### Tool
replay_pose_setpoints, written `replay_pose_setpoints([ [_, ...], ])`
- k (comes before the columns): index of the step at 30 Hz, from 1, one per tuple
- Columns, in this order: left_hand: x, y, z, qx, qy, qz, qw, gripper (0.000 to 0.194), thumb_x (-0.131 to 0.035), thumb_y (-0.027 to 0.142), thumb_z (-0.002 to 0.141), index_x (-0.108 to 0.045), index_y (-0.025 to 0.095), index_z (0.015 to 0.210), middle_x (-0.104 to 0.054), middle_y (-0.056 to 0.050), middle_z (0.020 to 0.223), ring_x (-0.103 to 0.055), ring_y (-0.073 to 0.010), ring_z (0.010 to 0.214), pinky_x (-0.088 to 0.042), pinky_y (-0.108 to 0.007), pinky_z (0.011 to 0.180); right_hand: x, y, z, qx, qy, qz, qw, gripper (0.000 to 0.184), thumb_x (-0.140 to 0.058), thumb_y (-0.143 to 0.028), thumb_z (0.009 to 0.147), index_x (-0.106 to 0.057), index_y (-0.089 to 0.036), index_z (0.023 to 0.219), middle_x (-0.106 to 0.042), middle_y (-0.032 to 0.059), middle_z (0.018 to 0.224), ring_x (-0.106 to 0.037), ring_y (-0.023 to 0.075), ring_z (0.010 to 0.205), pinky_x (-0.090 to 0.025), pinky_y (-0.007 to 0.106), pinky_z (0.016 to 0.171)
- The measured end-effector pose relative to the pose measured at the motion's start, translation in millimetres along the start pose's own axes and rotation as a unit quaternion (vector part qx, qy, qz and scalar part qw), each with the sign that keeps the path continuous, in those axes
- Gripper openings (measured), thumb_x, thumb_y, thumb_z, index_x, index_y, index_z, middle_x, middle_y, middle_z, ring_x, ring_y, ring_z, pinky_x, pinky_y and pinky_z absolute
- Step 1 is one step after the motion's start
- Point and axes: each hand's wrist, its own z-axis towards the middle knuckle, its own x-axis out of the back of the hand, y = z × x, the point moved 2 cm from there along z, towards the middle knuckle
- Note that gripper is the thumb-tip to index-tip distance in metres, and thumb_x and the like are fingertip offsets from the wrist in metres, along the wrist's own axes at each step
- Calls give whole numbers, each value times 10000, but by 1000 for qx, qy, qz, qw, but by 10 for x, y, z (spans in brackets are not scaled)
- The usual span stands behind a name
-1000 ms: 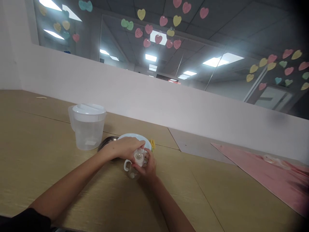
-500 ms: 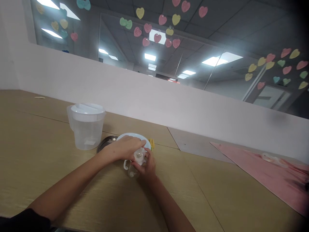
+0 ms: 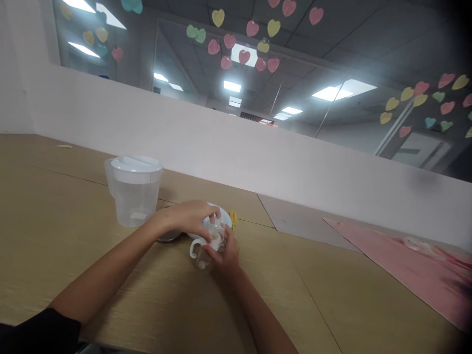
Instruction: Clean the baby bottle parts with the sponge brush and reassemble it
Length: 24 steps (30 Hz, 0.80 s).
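Well, standing by the bench (image 3: 66,206) and going by the head camera's view, both hands meet near the middle of the picture. The left hand (image 3: 186,217) arches in from the side, its fingertips pressed down around the white cap (image 3: 217,231) of a clear plastic cup (image 3: 202,260), a narrow grip that holds the top. The right hand (image 3: 229,251) closes around the cup from the near side, its fingers curled about the neck, also narrow and holding. A looped white handle (image 3: 195,248) juts out to the left. I can't tell whether the cup rests on the bench or is held just above it.

It looks light and fairly stiff, though smooth plastic could slip in damp fingers. The body or the handle seems the surest place to take hold, and the cap may be the softer part.

Just behind the hands lies a white plate (image 3: 223,215), with a steel dish (image 3: 169,237) under the left wrist and a small yellow piece (image 3: 233,218) beside the plate. A lidded pitcher (image 3: 134,201) stands farther left. A pink sheet (image 3: 401,265) lies well off to the right. Only the plate and dish crowd the cup, close behind it.
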Motion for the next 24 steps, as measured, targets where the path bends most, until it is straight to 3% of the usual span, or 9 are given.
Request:
replay_pose_setpoints([
  [3,102,-120,-64,7,28,-39,999,557,-597,525,732,-479,255,1206,-624,-20,1060,-590,-172,841,-381,-216,654,-15,32,-32,-7,-9,-12,1000,632,-640,-507,751,-403,-176,1236,-683,53,880,-663,190,742,-548,307,640],
  [7,127,-310,-75,41,52,-24,998,498,-474,512,825,-422,272,1258,-623,-32,1072,-583,-191,888,-386,-237,701,-17,44,-42,-14,-14,-13,1000,589,-628,-503,761,-421,-177,1205,-670,44,853,-652,169,713,-549,296,628],
  [12,-140,-552,115,131,-17,6,991,538,-451,514,822,-387,165,1227,-633,-107,1004,-589,-220,827,-403,-272,657,-8,48,-25,-5,-18,-37,999,559,-590,-535,778,-441,-178,1182,-660,51,836,-655,179,719,-559,319,627],
  [17,-404,-644,283,121,-62,28,990,475,-455,528,807,-484,158,1104,-655,-113,948,-599,-219,785,-418,-277,644,-19,72,-26,12,-19,-38,999,538,-577,-513,798,-429,-175,1189,-662,66,863,-660,185,742,-561,320,647],
  [24,-546,-637,334,115,-121,57,984,421,-447,461,831,-588,160,1089,-651,-147,1076,-616,-267,912,-450,-326,753,-30,96,-34,-2,-31,-42,999,543,-564,-530,796,-444,-170,1185,-669,70,892,-665,191,760,-558,327,669],
])
